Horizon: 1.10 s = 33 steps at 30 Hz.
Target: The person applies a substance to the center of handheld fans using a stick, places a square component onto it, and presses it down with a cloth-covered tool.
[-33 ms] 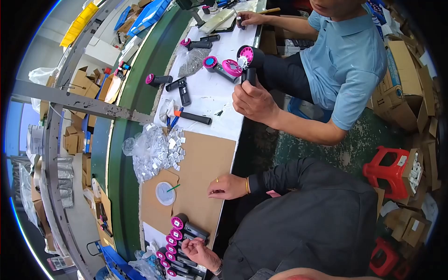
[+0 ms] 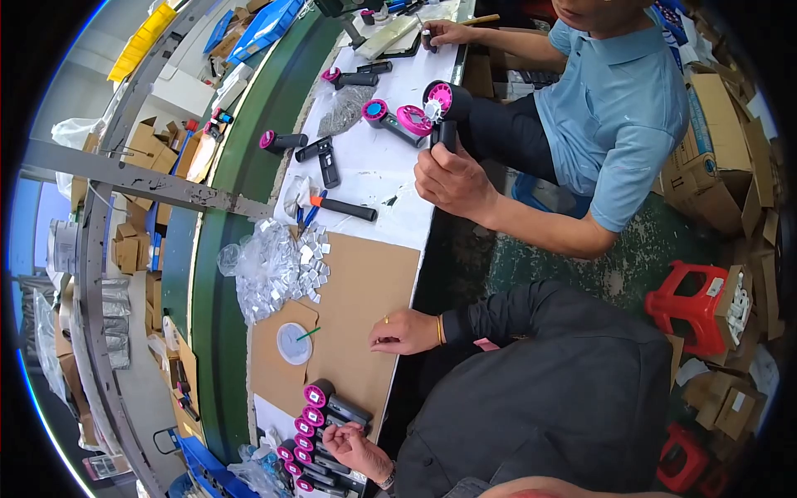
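My right hand (image 2: 405,332), with a ring on it, hovers over or rests on a flat cardboard sheet (image 2: 365,282); its fingers are curled, and no object shows in them. My left hand (image 2: 357,448) lies against a row of black handheld fans (image 2: 314,395) with pink rings. Its fingers are bent close together, and whatever may be between them is too small to make out. A round white lid or dish (image 2: 294,344) with a thin green stick (image 2: 309,334) sits left of my right hand. Beyond it, small white square pieces (image 2: 286,278) spill from a clear plastic bag (image 2: 241,261).
A co-worker in a blue shirt (image 2: 618,124) holds a black fan (image 2: 444,133). An orange-and-black hammer-like tool (image 2: 349,209), blue-handled pliers (image 2: 310,214) and more fan parts (image 2: 329,166) lie on the white tabletop. A red stool (image 2: 689,307) and cardboard boxes stand at right.
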{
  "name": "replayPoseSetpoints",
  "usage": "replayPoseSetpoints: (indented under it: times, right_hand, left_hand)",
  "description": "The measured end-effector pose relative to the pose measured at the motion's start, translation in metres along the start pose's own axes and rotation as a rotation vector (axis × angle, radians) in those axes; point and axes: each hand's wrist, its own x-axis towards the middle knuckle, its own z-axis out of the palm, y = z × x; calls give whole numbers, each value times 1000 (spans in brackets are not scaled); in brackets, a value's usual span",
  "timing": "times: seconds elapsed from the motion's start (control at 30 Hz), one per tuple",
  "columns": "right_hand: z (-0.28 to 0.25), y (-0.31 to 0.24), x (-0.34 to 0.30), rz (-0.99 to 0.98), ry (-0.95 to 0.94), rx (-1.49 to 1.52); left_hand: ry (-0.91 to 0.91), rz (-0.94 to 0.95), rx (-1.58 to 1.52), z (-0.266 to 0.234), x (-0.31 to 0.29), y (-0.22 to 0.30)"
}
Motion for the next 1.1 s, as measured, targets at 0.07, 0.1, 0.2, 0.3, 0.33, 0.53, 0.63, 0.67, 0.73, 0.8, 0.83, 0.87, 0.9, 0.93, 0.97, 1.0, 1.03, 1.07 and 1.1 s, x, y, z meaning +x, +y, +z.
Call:
replayPoseSetpoints:
  times: [0.07, 0.1, 0.2, 0.3, 0.33, 0.53, 0.63, 0.67, 0.73, 0.8, 0.83, 0.87, 0.9, 0.93, 0.97, 1.0, 1.03, 1.07, 1.1]
  right_hand:
    - [0, 0, 0, 22, -6, -2]
    - [0, 0, -1, 23, -8, -2]
    - [0, 1, 1, -23, 13, -12]
    - [0, 0, 1, -10, 9, -18]
    - [0, 0, 2, -5, 7, -20]
    - [1, 0, 1, 7, 3, -32]
    - [0, -1, 2, 9, 2, -31]
    - [1, -1, 2, 11, 0, -29]
    - [1, -2, 3, 17, -4, -24]
    - [1, -2, 3, 26, -10, -24]
    - [1, -2, 3, 34, -12, -25]
    - [1, -3, 3, 42, -14, -26]
    - [1, -3, 3, 43, -18, -26]
    - [0, -3, 3, 52, -20, -29]
    - [0, -4, 3, 61, -23, -32]
    - [0, -4, 3, 70, -26, -35]
    - [0, -5, 3, 71, -30, -36]
    - [0, -5, 3, 74, -32, -35]
    - [0, -6, 4, 77, -35, -34]
  left_hand:
    - [18, -3, 5, -1, -2, 0]
    - [20, -5, 4, -1, -2, 0]
    - [23, -1, -5, -4, -3, -1]
    - [26, 8, -2, -7, -2, -4]
    - [28, 14, 0, -8, -2, -5]
    - [23, 16, -9, -12, -2, -10]
    - [19, 15, -25, -15, -2, -12]
    - [21, 17, -25, -15, -2, -12]
    - [25, 21, -26, -17, -4, -13]
    - [27, 21, -28, -20, -4, -15]
    - [25, 23, -29, -20, -3, -15]
    - [23, 24, -30, -21, -4, -15]
    - [25, 23, -31, -22, -4, -16]
    - [27, 21, -35, -22, -5, -16]
    - [28, 20, -39, -21, -6, -15]
    - [30, 18, -43, -21, -6, -14]
    - [33, 17, -45, -22, -7, -14]
    - [32, 16, -49, -22, -7, -14]
    - [32, 15, -53, -23, -8, -15]
